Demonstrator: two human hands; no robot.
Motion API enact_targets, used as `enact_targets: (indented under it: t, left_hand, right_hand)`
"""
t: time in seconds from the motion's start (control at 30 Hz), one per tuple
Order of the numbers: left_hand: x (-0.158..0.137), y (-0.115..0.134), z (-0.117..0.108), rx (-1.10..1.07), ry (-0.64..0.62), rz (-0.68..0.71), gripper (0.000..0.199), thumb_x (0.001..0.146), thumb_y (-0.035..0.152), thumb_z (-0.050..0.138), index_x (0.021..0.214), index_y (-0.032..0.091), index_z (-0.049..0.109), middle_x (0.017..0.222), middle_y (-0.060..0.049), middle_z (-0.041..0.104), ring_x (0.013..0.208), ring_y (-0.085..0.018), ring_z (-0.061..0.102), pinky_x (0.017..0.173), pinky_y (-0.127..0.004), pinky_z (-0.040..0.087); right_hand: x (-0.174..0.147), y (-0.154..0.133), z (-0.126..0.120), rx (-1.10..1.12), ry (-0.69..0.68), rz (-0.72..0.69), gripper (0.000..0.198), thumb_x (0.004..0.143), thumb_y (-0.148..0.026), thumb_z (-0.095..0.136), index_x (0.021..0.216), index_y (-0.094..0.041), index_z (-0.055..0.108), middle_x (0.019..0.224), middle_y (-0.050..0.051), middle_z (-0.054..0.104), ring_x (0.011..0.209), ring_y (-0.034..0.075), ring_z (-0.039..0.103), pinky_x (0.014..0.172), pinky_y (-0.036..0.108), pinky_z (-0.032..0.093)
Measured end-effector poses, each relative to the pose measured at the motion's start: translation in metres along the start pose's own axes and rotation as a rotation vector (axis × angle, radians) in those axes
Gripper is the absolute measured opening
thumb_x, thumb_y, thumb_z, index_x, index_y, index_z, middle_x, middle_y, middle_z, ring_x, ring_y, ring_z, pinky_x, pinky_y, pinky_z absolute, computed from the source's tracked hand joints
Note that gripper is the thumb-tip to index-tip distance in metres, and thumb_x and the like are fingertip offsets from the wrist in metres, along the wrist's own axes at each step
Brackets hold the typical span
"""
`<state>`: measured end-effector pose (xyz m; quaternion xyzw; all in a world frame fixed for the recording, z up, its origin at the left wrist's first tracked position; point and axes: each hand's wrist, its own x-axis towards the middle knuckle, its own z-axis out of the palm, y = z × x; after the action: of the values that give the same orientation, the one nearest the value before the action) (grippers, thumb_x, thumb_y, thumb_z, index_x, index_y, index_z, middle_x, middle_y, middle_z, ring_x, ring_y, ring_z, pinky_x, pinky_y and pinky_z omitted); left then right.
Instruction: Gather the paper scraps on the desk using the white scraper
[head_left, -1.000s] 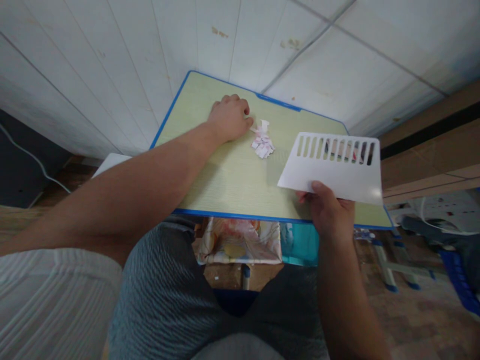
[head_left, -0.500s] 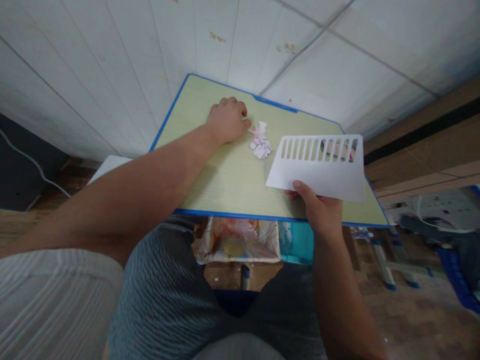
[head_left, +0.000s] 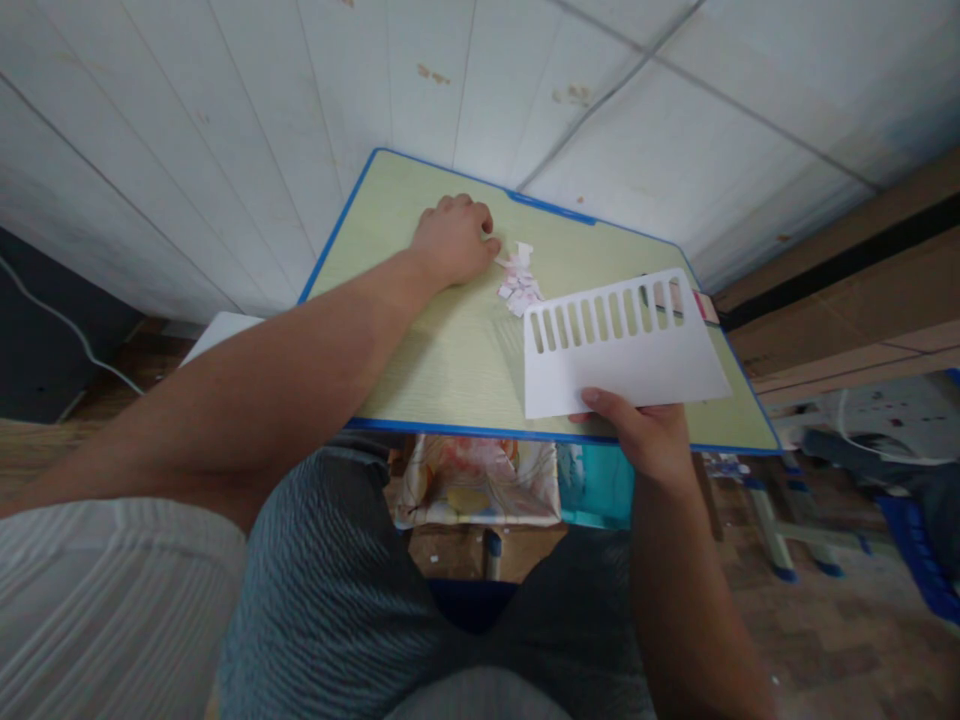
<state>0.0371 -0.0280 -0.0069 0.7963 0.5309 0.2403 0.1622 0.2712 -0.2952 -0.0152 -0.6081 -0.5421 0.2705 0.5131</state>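
Observation:
My right hand point(head_left: 637, 425) grips a white slotted sheet point(head_left: 622, 370) by its near edge, thumb on top and fingers underneath. A row of narrow openings runs along the sheet's far edge, and the sheet is held tilted above the table. Palm down on the table, my left hand point(head_left: 454, 240) has loosely bent fingers, with a gap between thumb and index finger. Its thumb tip is beside a small heap of torn paper scraps point(head_left: 519, 285). Partly hidden by the sheet's right end lies a flat, multicoloured picture piece point(head_left: 706, 308).
The pale-green table point(head_left: 435, 370) has a blue rim and stands against a white panelled wall point(head_left: 420, 80). Under it are a patterned tray-like container point(head_left: 480, 505) and a turquoise bin point(head_left: 600, 490). Cardboard boxes point(head_left: 847, 300) stand close on the right.
My right hand has turned the slotted sheet, swinging its slotted edge leftward and nearer to me, which uncovers more of the picture piece. My left hand has stayed in place.

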Motion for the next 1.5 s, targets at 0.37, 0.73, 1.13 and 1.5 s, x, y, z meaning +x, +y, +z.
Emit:
enact_targets:
  t: [0.37,0.73,1.13,1.5]
  left_hand:
    - [-0.002,0.005,-0.002,0.053,0.023,0.01,0.035,0.115,0.036,0.069,0.143,0.021,0.083,0.165,-0.014,0.072,0.16,-0.042,0.057,0.137,-0.059,0.044]
    - [-0.003,0.004,-0.002,0.075,0.032,0.011,0.036,0.116,0.037,0.068,0.145,0.025,0.085,0.162,-0.012,0.075,0.16,-0.041,0.059,0.137,-0.057,0.046]
    - [0.0,0.0,0.003,0.048,0.079,0.036,0.035,0.111,0.032,0.072,0.141,0.023,0.088,0.156,-0.018,0.078,0.154,-0.047,0.066,0.134,-0.062,0.051]
    - [-0.001,0.0,0.002,0.058,0.063,0.026,0.031,0.114,0.034,0.071,0.14,0.026,0.085,0.154,-0.015,0.078,0.156,-0.043,0.063,0.135,-0.056,0.05]
  right_hand:
    - [0.0,0.005,-0.005,0.018,-0.017,0.008,0.03,0.078,-0.045,0.102,0.087,-0.027,0.08,0.079,0.006,0.085,0.077,0.032,0.084,0.07,0.044,0.075]
    - [0.025,0.004,0.007,0.365,0.129,0.032,0.032,0.084,-0.045,0.099,0.093,-0.025,0.076,0.074,0.002,0.079,0.057,0.021,0.074,0.052,0.034,0.063]
    - [0.081,0.013,0.026,0.089,0.061,0.076,0.041,0.083,-0.059,0.097,0.091,-0.022,0.081,0.081,0.01,0.088,0.061,0.024,0.077,0.061,0.038,0.067]
    - [0.061,-0.002,0.015,0.037,-0.003,0.02,0.022,0.081,-0.038,0.091,0.075,-0.026,0.074,0.07,0.005,0.077,0.068,0.027,0.074,0.067,0.044,0.071]
